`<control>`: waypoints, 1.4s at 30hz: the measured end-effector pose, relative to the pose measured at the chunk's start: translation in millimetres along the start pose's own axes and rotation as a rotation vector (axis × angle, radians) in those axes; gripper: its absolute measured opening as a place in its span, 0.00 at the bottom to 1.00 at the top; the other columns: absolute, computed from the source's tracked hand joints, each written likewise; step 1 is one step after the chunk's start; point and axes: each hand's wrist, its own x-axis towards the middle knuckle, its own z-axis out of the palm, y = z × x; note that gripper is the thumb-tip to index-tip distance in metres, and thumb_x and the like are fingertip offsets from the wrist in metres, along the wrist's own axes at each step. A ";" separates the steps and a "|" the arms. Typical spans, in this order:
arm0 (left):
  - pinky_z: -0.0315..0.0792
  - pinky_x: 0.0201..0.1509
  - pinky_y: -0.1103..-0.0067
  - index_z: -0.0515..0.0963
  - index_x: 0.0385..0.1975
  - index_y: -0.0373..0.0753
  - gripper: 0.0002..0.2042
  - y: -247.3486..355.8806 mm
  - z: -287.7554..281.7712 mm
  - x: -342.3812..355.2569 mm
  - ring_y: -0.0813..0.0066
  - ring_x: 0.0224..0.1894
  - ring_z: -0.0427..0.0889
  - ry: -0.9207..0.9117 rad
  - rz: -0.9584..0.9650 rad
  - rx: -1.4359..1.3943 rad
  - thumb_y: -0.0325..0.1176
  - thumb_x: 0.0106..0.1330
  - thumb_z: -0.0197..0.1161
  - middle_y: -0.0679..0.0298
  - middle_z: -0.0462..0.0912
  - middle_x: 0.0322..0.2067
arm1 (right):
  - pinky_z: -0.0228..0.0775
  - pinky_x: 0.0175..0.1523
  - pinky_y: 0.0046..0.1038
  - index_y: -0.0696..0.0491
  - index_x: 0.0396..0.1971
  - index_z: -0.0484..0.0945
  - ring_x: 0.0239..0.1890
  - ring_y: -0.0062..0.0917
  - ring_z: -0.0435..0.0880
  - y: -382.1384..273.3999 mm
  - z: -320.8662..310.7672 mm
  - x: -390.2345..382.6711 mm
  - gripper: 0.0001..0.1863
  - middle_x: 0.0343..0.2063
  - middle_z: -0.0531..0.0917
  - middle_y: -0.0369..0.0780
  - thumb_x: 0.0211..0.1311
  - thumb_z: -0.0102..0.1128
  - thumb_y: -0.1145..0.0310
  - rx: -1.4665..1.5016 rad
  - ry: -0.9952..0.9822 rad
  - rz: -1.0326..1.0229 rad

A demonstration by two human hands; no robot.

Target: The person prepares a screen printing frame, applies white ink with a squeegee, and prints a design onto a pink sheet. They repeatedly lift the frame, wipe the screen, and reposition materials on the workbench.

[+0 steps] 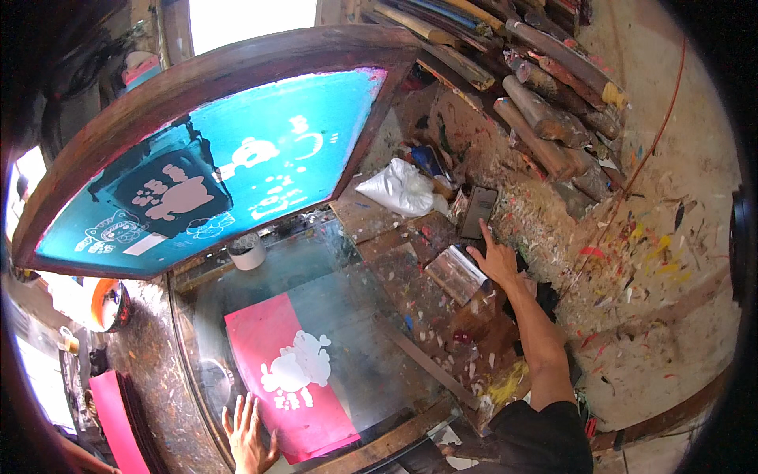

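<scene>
My left hand (pixel 251 433) lies with its fingers spread at the lower left edge of a pink sheet (pixel 257 324). The sheet rests on a glassy grey work surface (pixel 379 316). A white printed figure (pixel 296 363) spans the sheet's right edge and the grey area beside it. My right hand (pixel 496 257) reaches out to the right, index finger extended to the lower end of a dark phone (pixel 478 212). It holds nothing, and its thumb is close to a metal-faced block (pixel 456 274). Behind the sheet, a wooden-framed printing screen (pixel 260 158) with blue mesh stands tilted up.
Several wooden-handled squeegees (pixel 545 110) are piled at the far right. A white plastic bag (pixel 401 188) sits near the phone. A tape roll (pixel 246 251) stands below the screen. At the left are an orange-rimmed tub (pixel 106 304) and a stack of pink sheets (pixel 118 419).
</scene>
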 end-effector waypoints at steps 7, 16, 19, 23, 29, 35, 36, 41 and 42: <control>0.37 0.81 0.51 0.60 0.72 0.31 0.40 -0.3 -1.3 -0.1 0.52 0.78 0.55 -0.012 -0.008 0.003 0.37 0.58 0.63 0.49 0.62 0.73 | 0.80 0.36 0.50 0.43 0.80 0.46 0.26 0.52 0.86 -2.1 4.2 4.0 0.46 0.22 0.85 0.55 0.72 0.48 0.35 0.049 0.006 0.031; 0.37 0.81 0.52 0.59 0.73 0.32 0.40 -0.9 3.6 1.1 0.52 0.78 0.55 -0.011 -0.011 0.008 0.39 0.59 0.63 0.50 0.62 0.74 | 0.80 0.38 0.51 0.42 0.79 0.50 0.29 0.52 0.87 1.4 5.6 0.1 0.45 0.25 0.85 0.56 0.71 0.47 0.33 0.033 0.002 0.023; 0.37 0.81 0.51 0.60 0.73 0.32 0.40 -0.4 3.3 2.4 0.52 0.78 0.55 -0.014 -0.011 -0.007 0.38 0.58 0.63 0.50 0.62 0.74 | 0.81 0.39 0.51 0.40 0.79 0.51 0.29 0.52 0.87 3.5 2.5 -2.4 0.44 0.25 0.86 0.57 0.71 0.48 0.33 0.002 -0.033 -0.027; 0.37 0.81 0.51 0.60 0.73 0.31 0.40 4.5 -3.7 2.4 0.52 0.78 0.56 -0.036 -0.034 -0.016 0.37 0.57 0.63 0.50 0.62 0.74 | 0.81 0.39 0.52 0.39 0.79 0.50 0.29 0.53 0.87 -1.5 -2.8 1.2 0.41 0.26 0.86 0.56 0.74 0.46 0.38 0.052 0.024 0.015; 0.37 0.81 0.51 0.60 0.72 0.30 0.40 6.0 -3.1 4.2 0.52 0.78 0.55 -0.018 -0.017 -0.057 0.36 0.56 0.63 0.49 0.62 0.74 | 0.71 0.27 0.47 0.43 0.79 0.50 0.16 0.48 0.78 34.2 19.1 14.5 0.34 0.15 0.79 0.50 0.80 0.42 0.47 0.066 0.161 -0.118; 0.36 0.81 0.51 0.61 0.72 0.30 0.40 3.5 -1.7 2.6 0.51 0.78 0.55 -0.029 -0.027 -0.043 0.36 0.56 0.63 0.49 0.62 0.74 | 0.75 0.32 0.50 0.42 0.79 0.50 0.20 0.50 0.81 20.5 1.6 7.4 0.33 0.16 0.80 0.51 0.80 0.41 0.48 0.050 -0.001 -0.046; 0.36 0.81 0.51 0.61 0.72 0.30 0.40 3.6 -1.3 3.0 0.51 0.78 0.55 -0.028 -0.026 -0.038 0.36 0.56 0.63 0.49 0.62 0.73 | 0.77 0.34 0.51 0.41 0.79 0.50 0.23 0.51 0.84 19.8 -1.8 6.5 0.34 0.17 0.81 0.52 0.80 0.42 0.48 0.031 -0.029 -0.032; 0.36 0.81 0.52 0.61 0.72 0.30 0.40 3.8 0.6 2.4 0.51 0.78 0.55 -0.021 -0.033 -0.033 0.36 0.57 0.63 0.49 0.62 0.73 | 0.73 0.27 0.48 0.39 0.79 0.49 0.16 0.45 0.79 23.3 -1.3 6.2 0.32 0.14 0.79 0.48 0.81 0.41 0.50 0.105 0.011 -0.059; 0.37 0.81 0.52 0.61 0.72 0.30 0.40 4.4 -0.3 2.7 0.51 0.78 0.55 -0.025 -0.037 -0.039 0.36 0.57 0.63 0.49 0.62 0.73 | 0.72 0.26 0.48 0.39 0.79 0.49 0.15 0.44 0.78 22.8 -2.1 5.7 0.32 0.14 0.78 0.47 0.81 0.41 0.50 0.131 0.002 -0.046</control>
